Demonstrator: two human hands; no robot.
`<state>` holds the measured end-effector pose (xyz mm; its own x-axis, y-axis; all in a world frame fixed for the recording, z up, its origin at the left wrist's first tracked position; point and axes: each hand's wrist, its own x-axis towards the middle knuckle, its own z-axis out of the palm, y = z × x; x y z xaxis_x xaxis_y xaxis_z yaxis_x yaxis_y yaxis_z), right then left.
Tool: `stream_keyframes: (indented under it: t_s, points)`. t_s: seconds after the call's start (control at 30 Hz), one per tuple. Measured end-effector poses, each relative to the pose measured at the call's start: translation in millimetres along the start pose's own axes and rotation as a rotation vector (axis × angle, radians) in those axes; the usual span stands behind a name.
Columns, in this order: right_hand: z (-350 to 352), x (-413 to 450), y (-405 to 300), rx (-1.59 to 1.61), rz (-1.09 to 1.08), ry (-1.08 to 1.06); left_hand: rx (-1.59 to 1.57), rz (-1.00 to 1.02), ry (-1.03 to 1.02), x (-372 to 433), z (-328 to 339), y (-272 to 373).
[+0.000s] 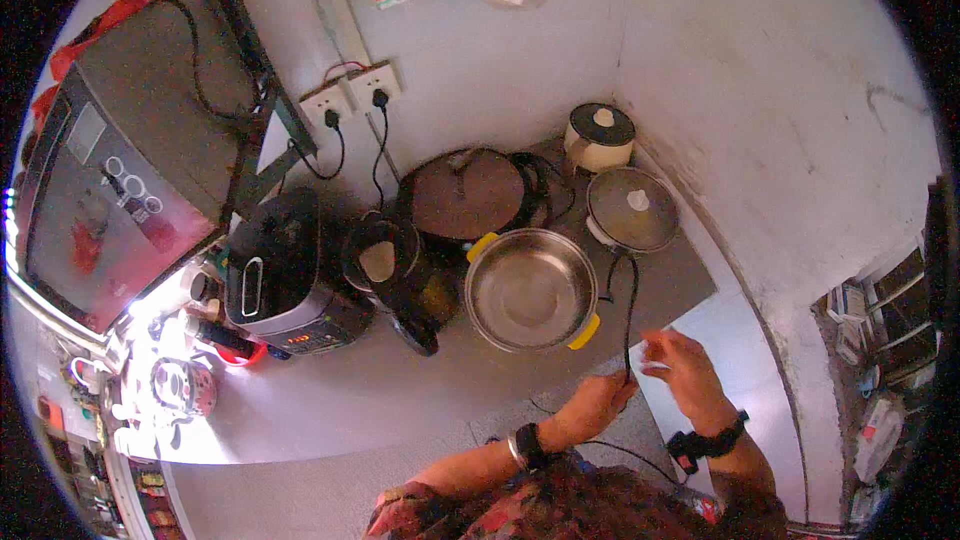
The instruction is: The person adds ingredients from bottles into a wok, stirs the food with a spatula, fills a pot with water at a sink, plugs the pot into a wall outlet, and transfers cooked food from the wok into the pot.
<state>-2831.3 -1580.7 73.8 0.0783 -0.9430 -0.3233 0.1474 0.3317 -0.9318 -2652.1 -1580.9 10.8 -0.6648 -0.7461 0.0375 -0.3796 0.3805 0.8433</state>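
Observation:
My left hand (592,406) is shut on a black power cord (632,315). The cord hangs from beside a small light-coloured pot with a glass lid (634,210) and runs down to my fingers. To the right of the cord, my right hand (684,369) is raised with its fingers bent and apart; it is slightly blurred, and I see nothing in it. Beyond my left hand sits an uncovered stainless steel pot (531,292) with yellow handle grips. Its inside shows nothing but bare metal.
A dark electric pan with a lid (465,195) stands by the wall, near a small cream cooker (600,139). Further left are a black kettle (382,251), a black rice cooker (289,277) and a microwave oven (120,187). Two plugs fill wall sockets (352,97).

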Motion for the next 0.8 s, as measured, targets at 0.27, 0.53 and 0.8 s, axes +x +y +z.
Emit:
stream_keyframes:
  t_s: [0.27, 0.53, 0.8]
  points:
    - [-10, -44, 81, 0.656, 0.536, 0.128, -1.299, -0.127, 0.295, 4, -24, 51]
    - [-104, -48, 176, 1.11, -0.054, 0.371, -1.25, -0.298, 0.074, -52, -61, 55]
    - [-181, -118, 187, 1.251, -0.459, 0.539, -0.796, -0.204, -0.08, -84, -108, 53]
